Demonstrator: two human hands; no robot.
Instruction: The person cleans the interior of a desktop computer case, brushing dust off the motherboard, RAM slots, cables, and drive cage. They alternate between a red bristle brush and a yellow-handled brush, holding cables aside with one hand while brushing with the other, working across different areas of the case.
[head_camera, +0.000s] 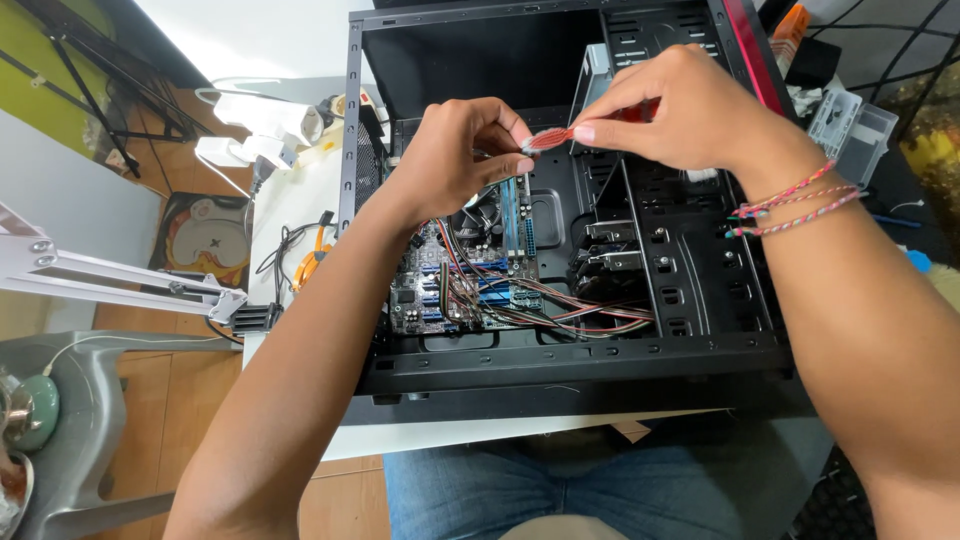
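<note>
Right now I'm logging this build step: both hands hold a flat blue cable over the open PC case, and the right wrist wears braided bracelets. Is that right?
Not quite. The head view shows the flat cable is red, not blue. The rest stands: the left hand and right hand both pinch it over the open PC case, and the right wrist wears braided bracelets.

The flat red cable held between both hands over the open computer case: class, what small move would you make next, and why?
Probably lower the flat red cable toward the motherboard. Both the left hand and right hand pinch it in the air above the black case, its end apparently not plugged in. Which socket it fits cannot be told.
</note>
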